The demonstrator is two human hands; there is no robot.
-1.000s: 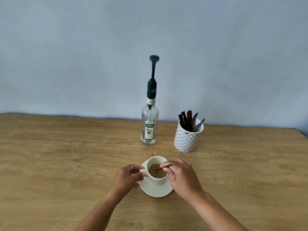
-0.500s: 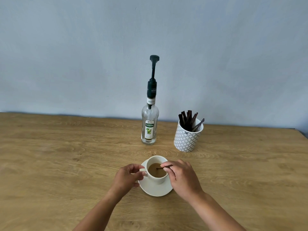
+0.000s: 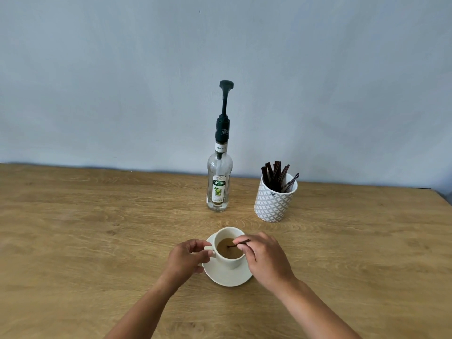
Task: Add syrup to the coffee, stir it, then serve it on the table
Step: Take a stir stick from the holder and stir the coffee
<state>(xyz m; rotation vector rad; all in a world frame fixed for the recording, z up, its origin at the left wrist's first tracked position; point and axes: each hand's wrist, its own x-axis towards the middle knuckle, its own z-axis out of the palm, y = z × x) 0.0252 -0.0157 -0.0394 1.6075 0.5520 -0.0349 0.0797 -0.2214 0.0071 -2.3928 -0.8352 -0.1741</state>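
Cup (image 3: 230,259) of coffee sits on saucer (image 3: 226,277), on tabletop (image 3: 97,228). Left hand (image 3: 187,258): fingers (image 3: 204,253) pinch cup handle. Right hand (image 3: 266,259): fingers (image 3: 245,248) pinch stir stick (image 3: 238,243), tip in coffee. Behind cup: syrup bottle (image 3: 219,184), upright. Right of bottle: patterned holder (image 3: 274,201) with sticks.
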